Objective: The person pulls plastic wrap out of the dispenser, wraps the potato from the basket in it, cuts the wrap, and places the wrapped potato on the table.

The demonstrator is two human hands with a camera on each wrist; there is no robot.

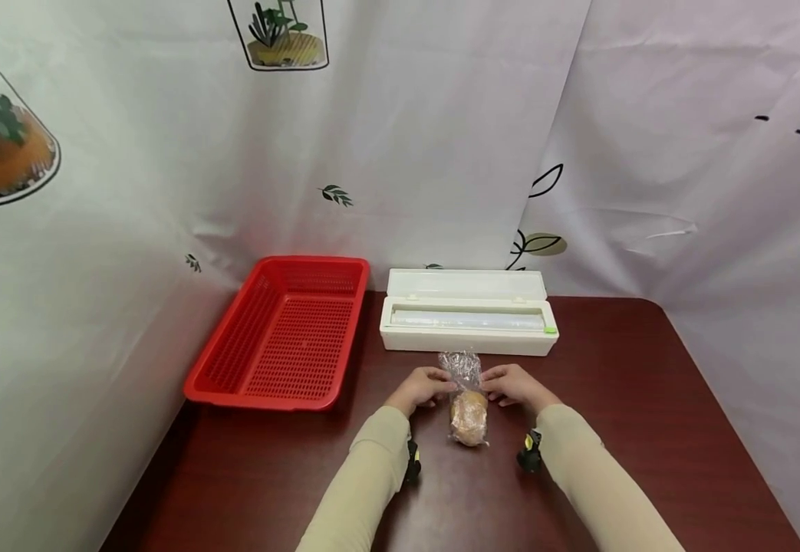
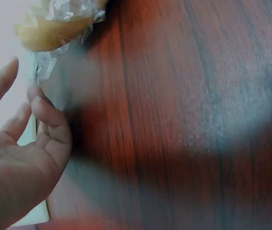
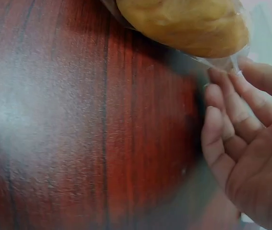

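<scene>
A bread roll [image 1: 469,418] in clear plastic film lies on the table, with a crumpled length of film [image 1: 462,366] stretching away from its far end. At the film's right edge, my right hand [image 1: 514,384] pinches it between thumb and fingertips; the right wrist view shows the film [image 3: 235,62] pulled taut there beside the roll [image 3: 188,24]. My left hand [image 1: 423,387] is at the opposite edge. In the left wrist view a fingertip touches a loose tail of film [image 2: 44,67], while the thumb [image 2: 2,85] stands apart from the fingers.
Behind the roll stands a white film dispenser box [image 1: 469,341] with its lid up and a film roll inside. A red slotted basket [image 1: 334,383] is at the left. A patterned white curtain [image 1: 441,153] surrounds the dark wooden table [image 1: 648,399].
</scene>
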